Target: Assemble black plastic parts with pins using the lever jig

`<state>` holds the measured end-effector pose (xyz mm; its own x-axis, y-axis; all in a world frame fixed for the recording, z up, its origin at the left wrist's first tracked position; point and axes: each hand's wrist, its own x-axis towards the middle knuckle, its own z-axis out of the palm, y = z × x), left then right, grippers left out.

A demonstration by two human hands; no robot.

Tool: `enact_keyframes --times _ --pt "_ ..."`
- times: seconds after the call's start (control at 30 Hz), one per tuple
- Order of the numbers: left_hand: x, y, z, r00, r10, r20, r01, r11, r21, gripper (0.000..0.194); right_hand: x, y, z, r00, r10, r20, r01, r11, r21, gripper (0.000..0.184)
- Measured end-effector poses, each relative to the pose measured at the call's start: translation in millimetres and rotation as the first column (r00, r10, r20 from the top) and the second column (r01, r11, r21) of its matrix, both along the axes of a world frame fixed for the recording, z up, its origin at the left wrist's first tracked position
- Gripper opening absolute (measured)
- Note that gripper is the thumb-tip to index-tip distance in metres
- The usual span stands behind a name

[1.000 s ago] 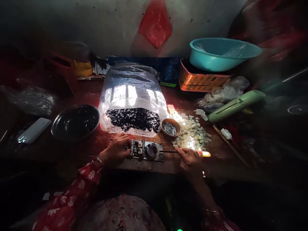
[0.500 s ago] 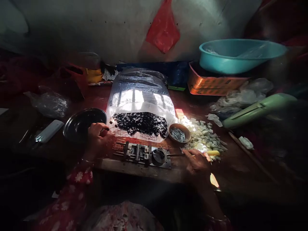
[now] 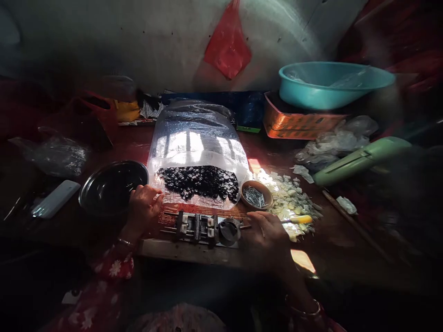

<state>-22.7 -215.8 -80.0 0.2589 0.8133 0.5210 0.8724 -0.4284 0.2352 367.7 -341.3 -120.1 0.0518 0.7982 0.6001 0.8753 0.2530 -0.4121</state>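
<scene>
My left hand (image 3: pixel 146 203) is at the right rim of a dark metal bowl (image 3: pixel 83 196), its fingers curled in; what they hold, if anything, I cannot make out. My right hand (image 3: pixel 265 230) is over the rod of a yellow-handled lever (image 3: pixel 302 220), fingers bent together, with a thin light streak by them too small to name. Between the hands, a metal clamping fixture (image 3: pixel 197 228) with a round part sits at the table edge. Behind it, small black round caps (image 3: pixel 200 182) spill from a white woven sack (image 3: pixel 194 120). A brown bowl (image 3: pixel 269 196) holds metal pins (image 3: pixel 254 197).
Pale small pieces (image 3: pixel 294 198) are heaped at the right. Beyond them lie a green curved object (image 3: pixel 363 159), clear plastic bags (image 3: pixel 339 140) and a stick (image 3: pixel 353 221). A turquoise basin (image 3: pixel 332 97) stands on an orange crate (image 3: pixel 297 127). A white device (image 3: pixel 57 198) lies at the left.
My left hand has turned from beside the black caps toward the metal bowl; the thin pin with black bits at its fingers no longer shows. My right hand has moved left toward the fixture.
</scene>
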Motion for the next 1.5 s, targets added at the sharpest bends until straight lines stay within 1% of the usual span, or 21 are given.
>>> enact_keyframes --times 0.07,0.1,0.13,0.2,0.27,0.37,0.47,0.53,0.6,0.67,0.73,0.8,0.87,0.93,1.0,1.03,1.1,1.2,1.37,1.5 --pt "27 6 -3.0 0.994 -0.109 0.008 0.109 0.982 -0.156 0.013 -24 19 14.0 0.987 0.110 -0.120 -0.121 0.989 -0.088 0.017" --pt "39 10 -5.2 0.991 -0.133 0.008 0.131 0.960 -0.247 0.014 -37 30 20.6 0.978 0.157 -0.135 -0.173 0.978 -0.117 0.018" --pt "49 15 -7.8 0.990 -0.142 0.005 0.136 0.936 -0.325 0.015 -49 43 26.8 0.975 0.189 -0.118 -0.208 0.963 -0.173 0.019" --pt "66 26 -13.6 0.990 -0.138 -0.002 0.124 0.896 -0.427 0.018 -73 69 37.3 0.974 0.223 -0.050 -0.226 0.908 -0.354 0.022" --pt "77 34 -19.6 0.990 -0.138 -0.002 0.122 0.881 -0.458 0.019 -95 94 44.6 0.965 0.259 0.035 -0.209 0.847 -0.488 0.028" --pt "82 41 -27.3 0.987 -0.157 0.018 0.147 0.874 -0.463 0.011 -120 123 48.4 0.930 0.328 0.167 -0.167 0.780 -0.603 0.028" --pt "80 42 -32.0 0.984 -0.163 0.065 0.175 0.872 -0.457 0.010 -134 139 44.7 0.895 0.378 0.237 -0.146 0.751 -0.644 0.020" --pt "76 40 -32.9 0.979 -0.166 0.116 0.200 0.869 -0.452 0.012 -137 142 40.6 0.890 0.384 0.245 -0.142 0.746 -0.651 0.021" --pt "73 38 -31.9 0.971 -0.171 0.168 0.229 0.865 -0.446 0.016 -136 140 36.9 0.899 0.370 0.234 -0.141 0.751 -0.645 0.022" --pt "69 33 -29.1 0.955 -0.174 0.241 0.267 0.860 -0.436 0.016 -131 136 34.2 0.925 0.329 0.191 -0.147 0.772 -0.619 0.020" --pt "65 26 -24.9 0.918 -0.168 0.360 0.322 0.845 -0.426 0.016 -123 130 32.2 0.960 0.269 0.080 -0.178 0.804 -0.567 0.017" --pt "61 17 -20.3 0.862 -0.149 0.485 0.380 0.823 -0.422 0.017 -113 123 30.3 0.970 0.227 -0.090 -0.240 0.823 -0.515 0.015" --pt "58 8 -16.3 0.821 -0.123 0.557 0.409 0.807 -0.425 0.019 -104 113 28.5 0.938 0.209 -0.275 -0.322 0.816 -0.480 0.012" --pt "56 -2 -13.1 0.798 -0.107 0.593 0.427 0.796 -0.430 0.020 -96 100 27.0 0.879 0.199 -0.433 -0.398 0.805 -0.439 0.013" --pt "56 -11 -10.5 0.782 -0.111 0.613 0.448 0.785 -0.429 0.021 -91 85 26.3 0.825 0.190 -0.532 -0.437 0.811 -0.389 0.020" --pt "56 -16 -9.3 0.781 -0.120 0.613 0.456 0.780 -0.428 0.020 -89 76 26.3 0.812 0.188 -0.553 -0.437 0.823 -0.362 0.023" --pt "56 -26 -7.1 0.787 -0.143 0.600 0.458 0.787 -0.413 0.018 -87 60 27.1 0.815 0.202 -0.542 -0.417 0.855 -0.309 0.023" --pt "57 -40 -4.4 0.795 -0.183 0.578 0.454 0.812 -0.368 0.017 -84 36 29.5 0.850 0.232 -0.472 -0.383 0.888 -0.253 0.018" --pt "54 -57 -7.4 0.830 -0.293 0.474 0.473 0.822 -0.319 0.019 -83 5 28.8 0.890 0.203 -0.409 -0.335 0.899 -0.283 0.017" --pt "51 -64 -15.6 0.846 -0.351 0.401 0.483 0.824 -0.297 0.019 -89 -8 20.6 0.923 0.220 -0.316 -0.314 0.905 -0.286 0.017"
